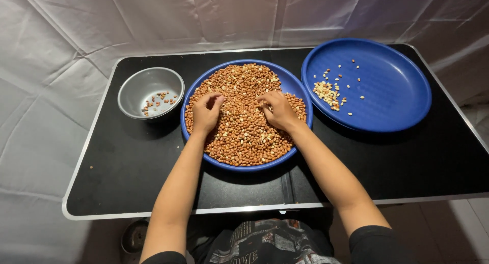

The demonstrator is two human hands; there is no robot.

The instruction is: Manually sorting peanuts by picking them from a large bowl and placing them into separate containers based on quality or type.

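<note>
A blue plate (pixel 291 81) in the middle of the black table holds a wide heap of red-brown peanuts (pixel 244 136) with some pale ones mixed in. My left hand (pixel 206 112) rests on the heap's left side, fingers curled down into the nuts. On the right side of the heap lies my right hand (pixel 276 109), fingertips pressed among the peanuts. Whether either hand pinches a nut is hidden by the fingers.
A second blue plate (pixel 392 91) at the right holds a small scatter of pale peeled peanuts (pixel 327 92). A grey metal bowl (pixel 140 86) at the left holds a few dark nuts. The black table (pixel 127 167) has a silver rim; white cloth hangs behind.
</note>
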